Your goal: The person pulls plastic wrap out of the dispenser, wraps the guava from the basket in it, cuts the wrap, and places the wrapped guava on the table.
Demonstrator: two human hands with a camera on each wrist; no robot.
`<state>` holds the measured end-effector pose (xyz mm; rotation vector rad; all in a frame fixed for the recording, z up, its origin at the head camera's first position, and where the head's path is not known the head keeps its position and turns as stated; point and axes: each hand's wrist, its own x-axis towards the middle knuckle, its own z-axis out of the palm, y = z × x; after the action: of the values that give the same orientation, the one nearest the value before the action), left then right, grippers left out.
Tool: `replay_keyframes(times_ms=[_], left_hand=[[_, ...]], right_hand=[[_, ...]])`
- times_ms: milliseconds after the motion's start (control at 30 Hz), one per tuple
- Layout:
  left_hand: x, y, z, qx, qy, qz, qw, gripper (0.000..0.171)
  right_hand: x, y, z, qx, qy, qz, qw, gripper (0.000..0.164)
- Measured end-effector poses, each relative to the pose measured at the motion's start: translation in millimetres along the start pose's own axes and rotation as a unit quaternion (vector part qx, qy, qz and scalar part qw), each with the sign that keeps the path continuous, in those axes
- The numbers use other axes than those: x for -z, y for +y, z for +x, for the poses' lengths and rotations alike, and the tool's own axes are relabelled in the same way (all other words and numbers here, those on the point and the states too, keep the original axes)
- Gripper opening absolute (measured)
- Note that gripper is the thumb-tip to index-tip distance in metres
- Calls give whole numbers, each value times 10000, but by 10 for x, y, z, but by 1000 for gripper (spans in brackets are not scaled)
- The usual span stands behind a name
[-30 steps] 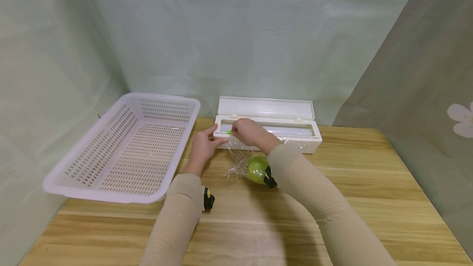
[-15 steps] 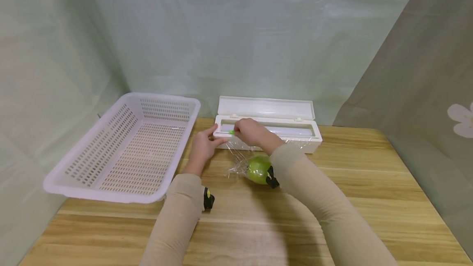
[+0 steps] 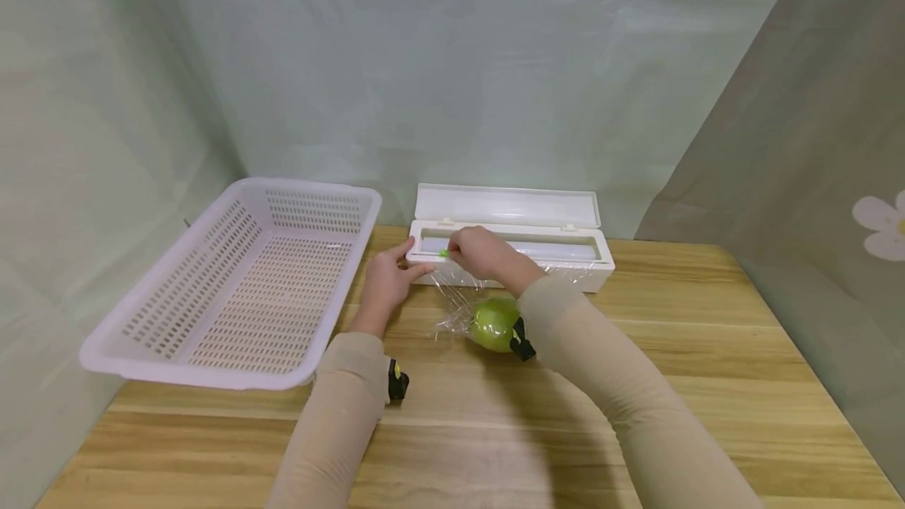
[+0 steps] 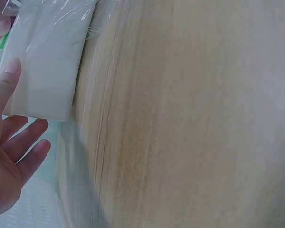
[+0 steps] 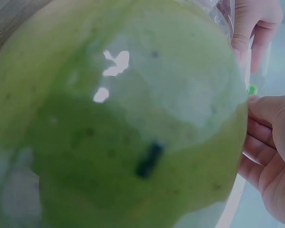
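Observation:
A white cling film dispenser box (image 3: pixel 602 251) lies with its lid (image 3: pixel 507 206) raised and a film roll (image 3: pixel 558 250) inside. My left hand (image 3: pixel 385 287) holds its left end, thumb (image 4: pixel 8 80) at the front edge and fingers at the end face. My right hand (image 3: pixel 484 253) pinches the small green slide cutter (image 3: pixel 443 253) on the box's front rim. Clear film (image 3: pixel 456 306) hangs from that rim down to a round green fruit (image 3: pixel 489 326), which sits in front of the box below my right wrist. In the right wrist view the speckled fruit (image 5: pixel 128 123) covers most of the picture.
A white perforated plastic basket (image 3: pixel 339 301) stands left of the box, close to my left forearm. Everything rests on a wood-grain table (image 3: pixel 707 383), with pale sheeting (image 3: pixel 495 61) hanging behind and at the sides.
My right hand and the green slide cutter have shifted slightly right along the rim, mostly in the first half second. My left hand, the box and the fruit have stayed put.

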<state>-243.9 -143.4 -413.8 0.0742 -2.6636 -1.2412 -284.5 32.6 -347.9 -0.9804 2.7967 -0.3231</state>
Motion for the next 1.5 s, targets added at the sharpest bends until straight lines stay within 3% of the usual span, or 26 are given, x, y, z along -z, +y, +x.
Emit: replay_keyframes(times_ms=[1500], left_hand=[[13,16,-17,98,-55,-57,9999,69]], right_hand=[[34,29,-65,-17,-35,61,10000,21]])
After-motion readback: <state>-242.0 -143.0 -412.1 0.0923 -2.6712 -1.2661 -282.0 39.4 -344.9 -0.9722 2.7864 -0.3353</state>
